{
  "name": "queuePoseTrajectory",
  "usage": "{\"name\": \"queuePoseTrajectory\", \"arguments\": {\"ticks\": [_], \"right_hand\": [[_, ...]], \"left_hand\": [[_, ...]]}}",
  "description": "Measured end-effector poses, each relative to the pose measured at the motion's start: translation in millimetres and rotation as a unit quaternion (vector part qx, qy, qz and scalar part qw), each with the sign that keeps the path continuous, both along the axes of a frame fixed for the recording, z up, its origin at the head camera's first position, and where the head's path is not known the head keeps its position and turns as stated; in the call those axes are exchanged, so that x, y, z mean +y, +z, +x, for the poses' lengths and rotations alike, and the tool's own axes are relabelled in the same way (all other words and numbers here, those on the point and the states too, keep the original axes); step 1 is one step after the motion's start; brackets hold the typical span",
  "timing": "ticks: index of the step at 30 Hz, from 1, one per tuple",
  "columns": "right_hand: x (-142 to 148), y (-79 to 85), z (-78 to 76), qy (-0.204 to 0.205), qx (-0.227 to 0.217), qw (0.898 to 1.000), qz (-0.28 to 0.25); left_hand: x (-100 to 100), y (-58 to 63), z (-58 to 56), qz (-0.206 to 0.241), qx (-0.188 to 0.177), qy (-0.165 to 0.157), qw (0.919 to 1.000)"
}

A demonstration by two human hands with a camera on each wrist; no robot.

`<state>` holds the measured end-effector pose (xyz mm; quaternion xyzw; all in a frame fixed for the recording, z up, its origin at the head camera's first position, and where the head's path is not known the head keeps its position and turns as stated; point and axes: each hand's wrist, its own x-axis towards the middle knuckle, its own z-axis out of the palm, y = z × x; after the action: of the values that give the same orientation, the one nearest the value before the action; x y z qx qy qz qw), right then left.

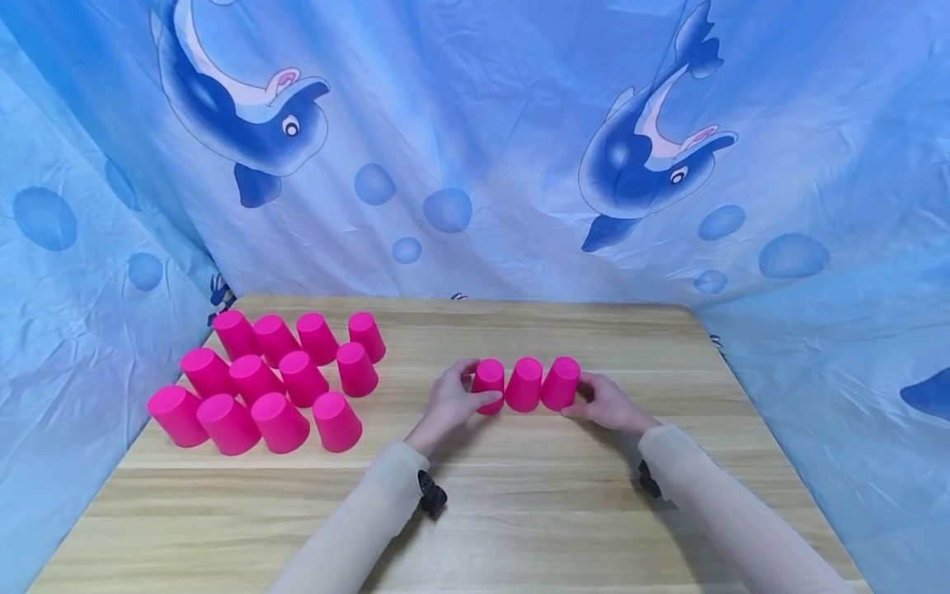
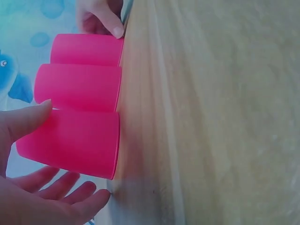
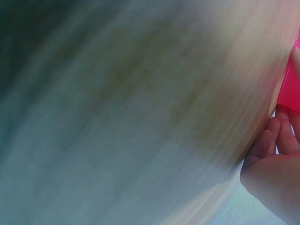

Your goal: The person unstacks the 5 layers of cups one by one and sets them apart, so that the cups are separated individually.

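Three pink plastic cups stand upside down in a short row on the wooden table. My left hand (image 1: 454,399) is around the left cup (image 1: 488,381), its thumb across the near side and fingers round the far side. In the left wrist view, the thumb overlaps this cup (image 2: 72,140) and several fingers spread along its other side. The middle cup (image 1: 524,385) stands between the others. At the right end, my right hand (image 1: 610,402) holds the right cup (image 1: 561,384) low on its side. Only part of that cup (image 3: 289,89) shows in the right wrist view.
On the left of the table (image 1: 475,511), several more pink cups (image 1: 256,379) stand upside down in three rows. A blue curtain (image 1: 505,107) with dolphins hangs behind the table and along its sides.
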<state>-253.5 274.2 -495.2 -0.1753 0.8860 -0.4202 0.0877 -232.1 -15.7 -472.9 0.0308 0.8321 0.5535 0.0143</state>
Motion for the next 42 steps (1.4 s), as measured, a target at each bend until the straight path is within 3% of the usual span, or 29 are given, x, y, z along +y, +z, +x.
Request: {"name": "queuePoseTrajectory", "arguments": {"ticks": [7,16,22,26,31,36,42], "right_hand": [[-1,-1.2,-0.2,-0.004,0.0,1.0,-0.005],[-3,0.5,0.0,-0.02,-0.011,1.0,0.006],[-3,5.1,2.3,-0.007,0.004,1.0,-0.002],[-4,6.5,3.4,-0.017,-0.009,1.0,0.002],[-3,1.3,2.2,-0.023,-0.014,1.0,0.007],[-2,0.0,2.0,-0.019,-0.012,1.0,0.003],[-4,1.6,1.8,-0.029,-0.022,0.999,0.009]], "left_hand": [[1,-3.4,-2.4,-0.024,0.023,-0.004,0.9994],[-8,-0.7,-5.7,0.01,0.041,0.021,0.9989],[-31,8.5,-15.8,0.009,0.03,0.07,0.997],[-47,11.0,-24.3,0.019,0.016,0.103,0.9944],[-65,9.0,-34.5,0.03,0.015,0.149,0.9883],[-78,4.5,-41.8,0.031,0.017,0.211,0.9767],[-84,2.0,-45.7,0.043,0.034,0.233,0.971]]}}
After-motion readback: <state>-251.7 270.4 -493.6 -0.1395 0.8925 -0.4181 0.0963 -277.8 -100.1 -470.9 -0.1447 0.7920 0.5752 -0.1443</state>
